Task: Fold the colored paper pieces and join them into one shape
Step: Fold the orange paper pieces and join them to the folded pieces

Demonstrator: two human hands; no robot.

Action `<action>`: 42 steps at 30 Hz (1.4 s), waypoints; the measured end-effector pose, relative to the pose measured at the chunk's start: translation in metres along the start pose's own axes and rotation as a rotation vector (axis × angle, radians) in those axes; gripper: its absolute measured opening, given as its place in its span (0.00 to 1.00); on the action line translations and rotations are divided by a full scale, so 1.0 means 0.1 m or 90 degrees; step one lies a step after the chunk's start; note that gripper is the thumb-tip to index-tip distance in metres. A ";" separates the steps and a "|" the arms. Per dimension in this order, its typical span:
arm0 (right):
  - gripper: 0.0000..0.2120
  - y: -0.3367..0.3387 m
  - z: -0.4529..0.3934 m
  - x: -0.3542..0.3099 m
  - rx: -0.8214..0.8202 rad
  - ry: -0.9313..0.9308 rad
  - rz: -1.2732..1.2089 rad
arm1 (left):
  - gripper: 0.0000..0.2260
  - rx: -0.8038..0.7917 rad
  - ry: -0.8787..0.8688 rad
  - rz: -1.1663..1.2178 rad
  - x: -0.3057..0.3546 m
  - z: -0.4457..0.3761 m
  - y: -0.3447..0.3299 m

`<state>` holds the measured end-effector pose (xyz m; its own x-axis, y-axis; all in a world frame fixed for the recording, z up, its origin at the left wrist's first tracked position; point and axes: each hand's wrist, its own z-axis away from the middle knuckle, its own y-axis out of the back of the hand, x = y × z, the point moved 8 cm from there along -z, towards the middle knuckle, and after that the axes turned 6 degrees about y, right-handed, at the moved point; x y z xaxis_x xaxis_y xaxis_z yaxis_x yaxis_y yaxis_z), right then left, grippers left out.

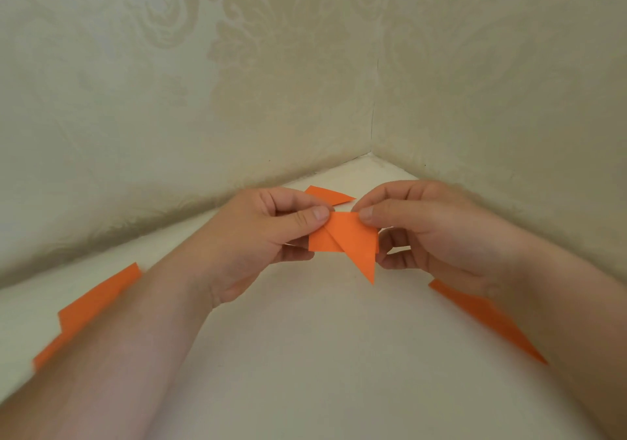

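Orange paper unit, part folded, held in the air above the white table (pixel 305 354).
Left to right: paper strip (pixel 91 307) lying flat; left hand (pixel 258 236) pinching folded paper (pixel 349 239) at its top corner; right hand (pixel 424 232) pinching the opposite corner; spare pieces behind (pixel 330 195) and right (pixel 488 317). Likely light, thin, easily creased; best gripped at folded edges.

Readable text: you have none to read anywhere in view.
Orange paper (pixel 349 236): plain on the faces you see, no print or numbers.
Wallpaper (pixel 237 49): at 12 o'clock, only a floral pattern, no words or signs.
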<state>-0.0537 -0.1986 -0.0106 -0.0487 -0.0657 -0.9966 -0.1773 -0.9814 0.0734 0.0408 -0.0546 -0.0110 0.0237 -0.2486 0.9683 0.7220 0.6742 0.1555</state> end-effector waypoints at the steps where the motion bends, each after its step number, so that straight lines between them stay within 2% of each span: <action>1: 0.04 0.00 -0.01 0.00 0.007 0.006 0.018 | 0.13 0.001 -0.004 -0.011 -0.01 0.00 -0.03; 5: 0.06 -0.02 -0.03 0.01 0.035 0.021 0.055 | 0.03 -0.021 -0.024 -0.075 -0.02 0.02 -0.22; 9: 0.08 -0.06 -0.04 -0.01 0.029 0.047 0.116 | 0.07 -0.021 -0.031 -0.125 -0.03 0.03 -0.29; 11: 0.08 -0.07 -0.04 -0.02 0.022 0.053 0.112 | 0.04 -0.010 -0.050 -0.110 -0.01 0.03 -0.29; 14: 0.08 -0.09 -0.03 -0.05 0.017 0.057 0.099 | 0.04 -0.006 -0.066 -0.077 0.03 0.03 -0.28; 21: 0.08 0.05 -0.03 -0.05 0.038 0.021 0.143 | 0.03 -0.021 -0.027 0.012 0.03 0.02 -0.17; 26: 0.08 0.09 -0.01 -0.06 0.024 0.008 0.143 | 0.14 -0.005 -0.026 0.008 0.04 0.04 -0.13; 32: 0.10 0.15 0.00 -0.11 0.051 0.018 0.147 | 0.21 -0.018 -0.025 -0.019 0.08 0.07 -0.16; 38: 0.12 0.22 0.00 -0.13 0.088 0.017 0.070 | 0.21 0.044 -0.096 -0.057 0.16 0.05 -0.06; 42: 0.07 0.14 -0.01 -0.05 0.041 -0.004 0.029 | 0.17 0.077 -0.180 -0.033 0.25 0.09 -0.03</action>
<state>-0.0550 -0.2120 -0.0044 -0.0638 -0.1082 -0.9921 -0.2381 -0.9638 0.1204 0.0324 -0.0566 0.0143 -0.2176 -0.0931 0.9716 0.6286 0.7481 0.2125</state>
